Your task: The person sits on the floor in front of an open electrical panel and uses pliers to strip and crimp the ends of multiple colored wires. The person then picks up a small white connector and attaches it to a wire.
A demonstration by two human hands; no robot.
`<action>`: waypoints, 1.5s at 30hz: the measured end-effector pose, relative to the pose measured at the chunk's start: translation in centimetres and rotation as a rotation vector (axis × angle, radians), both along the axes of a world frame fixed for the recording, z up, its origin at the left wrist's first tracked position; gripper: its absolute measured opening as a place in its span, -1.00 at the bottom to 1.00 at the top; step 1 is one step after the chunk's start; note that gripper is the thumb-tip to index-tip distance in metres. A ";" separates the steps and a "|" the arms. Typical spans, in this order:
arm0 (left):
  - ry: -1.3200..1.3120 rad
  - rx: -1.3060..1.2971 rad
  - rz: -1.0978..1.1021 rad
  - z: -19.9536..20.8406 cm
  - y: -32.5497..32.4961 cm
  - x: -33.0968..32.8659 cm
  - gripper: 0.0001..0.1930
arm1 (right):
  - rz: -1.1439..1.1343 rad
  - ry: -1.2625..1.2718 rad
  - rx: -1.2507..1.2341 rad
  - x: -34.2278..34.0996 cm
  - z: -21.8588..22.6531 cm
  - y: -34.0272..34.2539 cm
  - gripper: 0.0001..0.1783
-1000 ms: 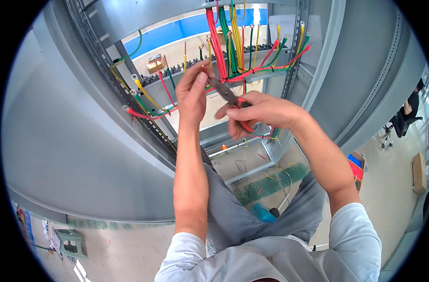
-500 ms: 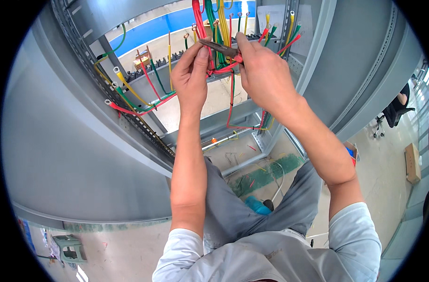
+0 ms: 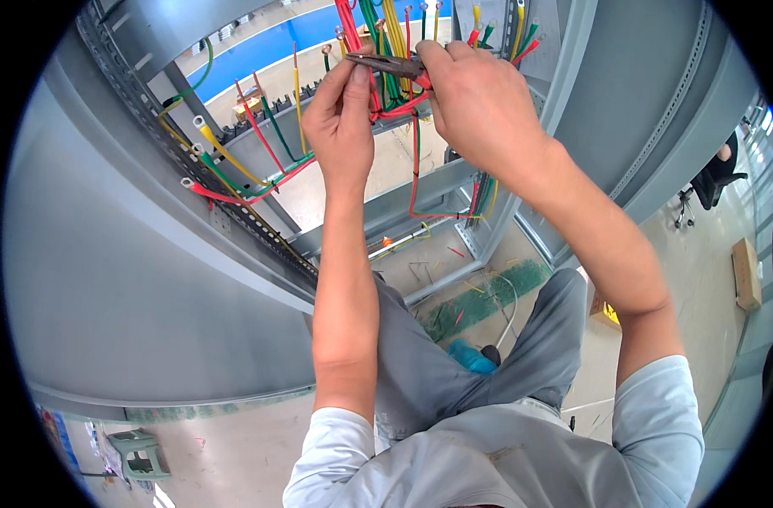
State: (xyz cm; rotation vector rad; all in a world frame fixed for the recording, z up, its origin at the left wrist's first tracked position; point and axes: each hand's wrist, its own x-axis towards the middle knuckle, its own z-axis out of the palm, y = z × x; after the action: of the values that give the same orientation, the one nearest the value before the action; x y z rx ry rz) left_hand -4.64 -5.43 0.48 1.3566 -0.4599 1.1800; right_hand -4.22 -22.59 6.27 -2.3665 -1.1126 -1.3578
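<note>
We are gripping red-handled pliers [image 3: 390, 65] in right hand [image 3: 485, 97], nose lying at fingertips of left hand [image 3: 340, 127], which is pinching narrowly (on what, we cannot tell). Seemingly we are clamping; next squeeze is calling for steady fingers. Beyond, wire bundles [image 3: 394, 29] are running upward.

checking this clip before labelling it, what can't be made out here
Head view, pliers: most of the handles, covered by the right hand.
Head view, left hand: whatever it may pinch, too small and hidden by its own grip.
Head view, red cable bundle: its upper end, cut off by the top edge.
</note>
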 end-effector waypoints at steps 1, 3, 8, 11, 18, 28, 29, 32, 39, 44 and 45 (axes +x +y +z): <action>-0.013 -0.006 -0.013 0.0 0.0 0.3 -0.75 | 0.009 0.034 0.005 0.1 -0.1 -0.1 -0.77; -0.039 -0.013 -0.020 -0.3 0.2 0.7 -0.76 | 0.033 0.103 0.015 0.4 -0.3 0.0 -0.81; -0.081 -0.023 -0.045 -0.9 0.8 0.8 -0.76 | 0.242 0.505 0.027 -0.6 0.4 0.3 -0.83; -0.094 -0.031 -0.032 -1.3 0.9 0.6 -0.73 | 0.402 0.816 0.033 -1.0 0.4 0.5 -0.81; -0.160 0.017 -0.051 -1.5 0.8 -1.0 -0.68 | 0.592 1.740 0.184 -3.7 1.3 0.9 -0.79; -0.175 0.100 -0.085 -2.8 2.7 -1.6 -0.61 | 1.517 2.519 0.288 -3.8 -4.9 5.2 -0.73; -0.208 0.103 -0.096 -2.8 2.8 -1.1 -0.61 | 1.662 2.547 0.320 -3.9 -5.6 5.6 -0.73; -0.242 0.077 -0.074 -2.7 1.9 -0.1 -0.62 | 2.269 2.538 0.194 -2.2 -8.7 8.2 -0.71; -0.077 -0.032 0.012 -1.3 4.2 0.1 -0.65 | 1.123 1.878 0.135 0.8 -5.3 3.2 -0.44; -0.116 0.042 -0.050 -1.2 3.9 0.6 -0.64 | 0.544 1.266 0.065 -0.2 -4.2 0.8 -0.45; -0.140 0.025 -0.067 -1.1 4.0 0.9 -0.65 | 0.549 1.263 0.084 -0.5 -3.9 0.8 -0.48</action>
State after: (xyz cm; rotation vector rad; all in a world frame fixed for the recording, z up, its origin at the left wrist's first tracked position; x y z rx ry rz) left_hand -3.76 -1.44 -0.63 1.2748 -0.6171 1.2217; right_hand -4.72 -21.76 2.41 -1.9478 -1.0375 0.3027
